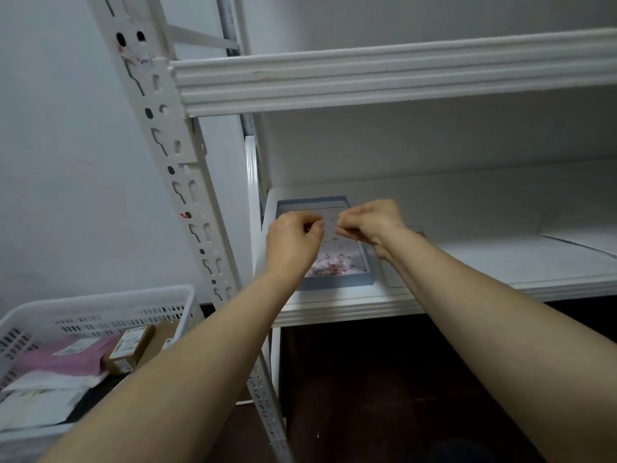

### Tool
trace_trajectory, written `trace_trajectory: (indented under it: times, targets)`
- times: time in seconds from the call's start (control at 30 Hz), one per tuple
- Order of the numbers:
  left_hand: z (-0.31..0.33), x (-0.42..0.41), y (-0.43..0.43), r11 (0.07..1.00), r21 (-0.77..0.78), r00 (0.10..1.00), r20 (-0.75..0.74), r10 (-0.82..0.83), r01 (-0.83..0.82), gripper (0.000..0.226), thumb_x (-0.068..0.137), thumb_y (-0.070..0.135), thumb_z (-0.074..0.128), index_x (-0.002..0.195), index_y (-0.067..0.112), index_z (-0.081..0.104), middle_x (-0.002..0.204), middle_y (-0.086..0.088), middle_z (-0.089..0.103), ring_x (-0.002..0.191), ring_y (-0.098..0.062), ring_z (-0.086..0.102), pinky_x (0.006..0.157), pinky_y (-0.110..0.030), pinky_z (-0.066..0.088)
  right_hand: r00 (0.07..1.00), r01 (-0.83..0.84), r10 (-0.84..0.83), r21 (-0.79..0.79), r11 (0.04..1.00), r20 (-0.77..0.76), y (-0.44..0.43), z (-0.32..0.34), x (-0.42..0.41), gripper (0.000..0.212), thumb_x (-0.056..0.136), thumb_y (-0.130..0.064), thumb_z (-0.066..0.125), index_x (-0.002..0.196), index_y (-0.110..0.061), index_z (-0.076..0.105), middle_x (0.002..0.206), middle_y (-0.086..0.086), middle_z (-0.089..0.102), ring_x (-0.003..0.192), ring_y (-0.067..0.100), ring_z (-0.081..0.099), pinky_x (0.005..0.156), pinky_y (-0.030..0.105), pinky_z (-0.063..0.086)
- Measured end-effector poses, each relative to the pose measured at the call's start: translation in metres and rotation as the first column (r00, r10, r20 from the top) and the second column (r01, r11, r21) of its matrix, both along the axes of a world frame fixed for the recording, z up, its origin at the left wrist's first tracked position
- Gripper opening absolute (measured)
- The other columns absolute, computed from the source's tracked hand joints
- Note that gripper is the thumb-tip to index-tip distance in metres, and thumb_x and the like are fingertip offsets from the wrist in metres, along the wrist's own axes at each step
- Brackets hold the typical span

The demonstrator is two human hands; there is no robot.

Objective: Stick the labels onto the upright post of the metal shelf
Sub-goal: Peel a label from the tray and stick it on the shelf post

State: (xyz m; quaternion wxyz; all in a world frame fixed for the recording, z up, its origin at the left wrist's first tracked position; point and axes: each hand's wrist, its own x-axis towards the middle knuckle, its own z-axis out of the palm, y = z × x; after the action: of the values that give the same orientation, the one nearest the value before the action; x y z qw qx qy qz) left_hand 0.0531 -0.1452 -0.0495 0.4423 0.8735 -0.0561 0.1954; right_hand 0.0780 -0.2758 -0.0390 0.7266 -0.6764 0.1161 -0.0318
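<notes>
open shelf bay (434, 208) right, blue box (337, 282) beneath hands (293, 242)

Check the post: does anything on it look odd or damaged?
Yes. Small red and blue scraps cling to the post beside the upper beam, and one red bit sits lower by a slot. They look like torn sticker remains, not whole labels.

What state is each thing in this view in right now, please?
Small pale label sheet, held between both hands, not yet stuck.
Left hand, pinches the sheet's left edge.
Right hand, pinches its right edge.
Shallow blue cardboard box, open, flat on the white shelf.
White perforated metal post, upright, few reddish scraps stuck on.
White slotted plastic basket, holding parcels.
</notes>
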Motion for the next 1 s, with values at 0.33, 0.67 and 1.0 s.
trace_trajectory:
  times: [0.33, 0.67, 1.0]
  targets:
    - [-0.005, 0.016, 0.004, 0.999, 0.046, 0.996, -0.087, 0.014, -0.010, 0.028, 0.090, 0.011, 0.052, 0.112, 0.010, 0.068, 0.115, -0.006, 0.068, 0.107, -0.022, 0.061, 0.096, -0.035, 0.048, 0.999, -0.030, 0.016, -0.431, 0.902, -0.035, 0.000, -0.021, 0.028, 0.022, 0.079, 0.018, 0.052, 0.075, 0.004, 0.068, 0.079, 0.014, 0.066, 0.068, 0.021, 0.063, 0.071, 0.027, 0.057]
    - [-0.004, 0.012, 0.010, 1.000, 0.005, 0.995, -0.096, 0.010, -0.009, 0.029, 0.091, 0.009, 0.050, 0.114, 0.009, 0.068, 0.117, -0.007, 0.067, 0.109, -0.023, 0.061, 0.098, -0.034, 0.048, 1.000, -0.003, 0.013, -0.623, 0.782, 0.012, -0.004, -0.028, 0.032, 0.022, 0.070, 0.004, 0.077, 0.061, -0.011, 0.063, 0.059, 0.008, 0.065, 0.061, 0.024, 0.067, 0.073, 0.044, 0.059]
    - [0.000, 0.006, 0.021, 1.000, -0.024, 0.996, -0.087, 0.001, -0.003, 0.030, 0.093, 0.012, 0.051, 0.119, 0.012, 0.064, 0.118, -0.004, 0.066, 0.107, -0.017, 0.061, 0.098, -0.032, 0.047, 0.997, -0.052, 0.076, -0.620, 0.783, 0.013, 0.003, -0.023, 0.028, 0.025, 0.078, 0.011, 0.062, 0.096, -0.002, 0.072, 0.084, 0.011, 0.071, 0.077, 0.022, 0.068, 0.083, 0.038, 0.056]
